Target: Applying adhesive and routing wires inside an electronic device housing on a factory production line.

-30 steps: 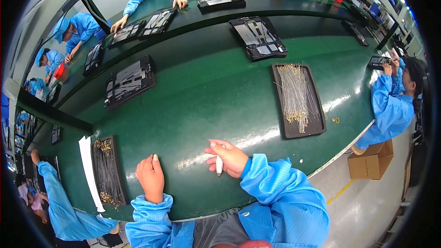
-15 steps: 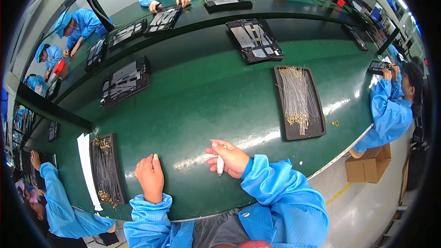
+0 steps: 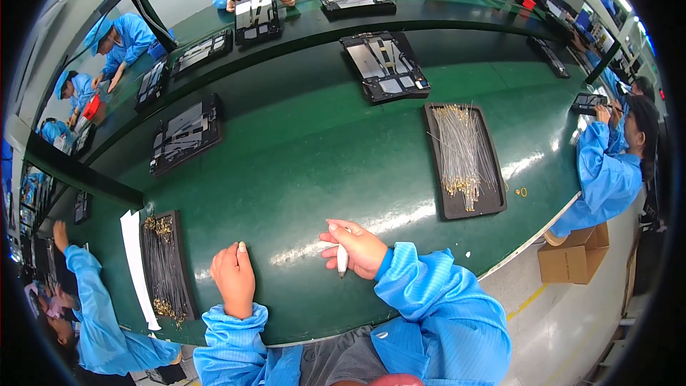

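My left hand (image 3: 234, 279) rests back up on the green bench, its fingers curled together and the thumb lying along them. Nothing shows in it. In my right hand (image 3: 361, 250), palm turned inward, is a white pen-shaped tool (image 3: 342, 260) with its dark tip pointing down toward me. Left of my left hand lies a dark tray (image 3: 187, 271) of thin cables with gold ends. Another dark tray (image 3: 491, 204), full of pale thin cables, sits to the right beyond my right hand.
Opened tablets lie on the dark strip ahead, one at left (image 3: 187, 134) and one at centre (image 3: 386, 68). White paper strips (image 3: 136, 264) flank the left tray. Co-workers sit left, right (image 3: 607, 171) and opposite. A cardboard box (image 3: 574, 256) stands on the floor.
The two nearer tablets on the dark strip have shifted left. Opposite, a co-worker has moved a tablet and tilted it up. The left co-worker's hand has risen. My hands have barely moved.
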